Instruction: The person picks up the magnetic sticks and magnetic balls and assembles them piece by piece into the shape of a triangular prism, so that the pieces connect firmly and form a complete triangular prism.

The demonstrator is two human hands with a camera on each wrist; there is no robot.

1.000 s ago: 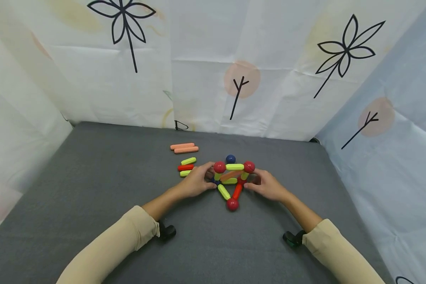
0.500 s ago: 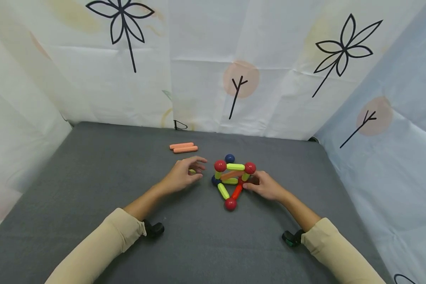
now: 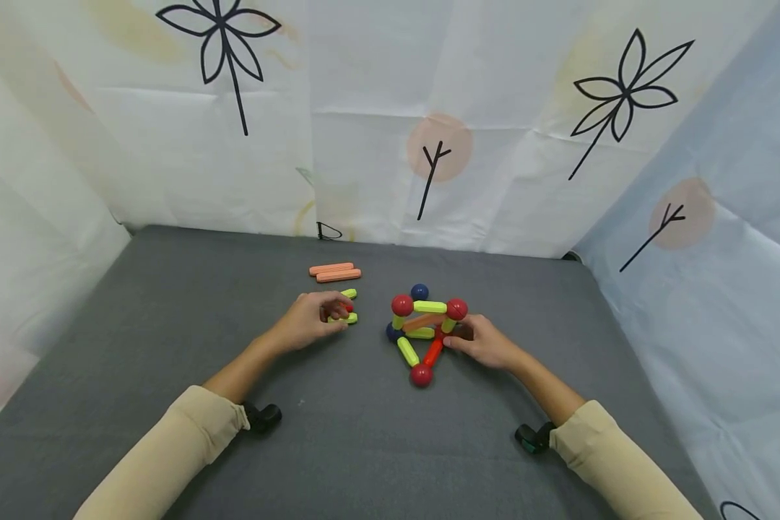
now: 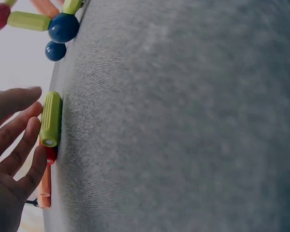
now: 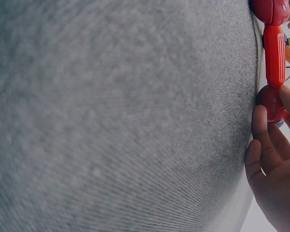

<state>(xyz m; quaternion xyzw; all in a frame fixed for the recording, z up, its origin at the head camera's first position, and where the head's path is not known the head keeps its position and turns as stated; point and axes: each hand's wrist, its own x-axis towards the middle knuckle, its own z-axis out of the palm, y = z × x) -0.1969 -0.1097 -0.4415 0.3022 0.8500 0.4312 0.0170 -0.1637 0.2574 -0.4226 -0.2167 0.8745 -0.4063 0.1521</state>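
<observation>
My left hand (image 3: 307,319) hovers over the loose rods at the left, its fingers relaxed and holding nothing. In the left wrist view, the fingertips are right beside a yellow-green rod (image 4: 50,120), with a red rod (image 4: 51,154) partly hidden behind it. To the right stands a frame of magnetic rods and balls, with red balls on top (image 3: 402,305) and a blue ball (image 3: 394,332) at its left base corner. My right hand (image 3: 487,342) pinches the red ball (image 5: 268,100) at the right base corner between thumb and fingers. A red rod (image 5: 275,55) runs from that ball to the front red ball (image 3: 421,375).
Two orange rods (image 3: 338,275) lie side by side behind the left hand. A loose-looking blue ball (image 3: 419,292) sits behind the frame. Grey cloth (image 3: 377,448) covers the table, and a printed white curtain (image 3: 364,144) hangs at its back edge.
My left hand has let go of the frame's left side and moved left to the loose rods. My right hand stays at the frame's right corner.
</observation>
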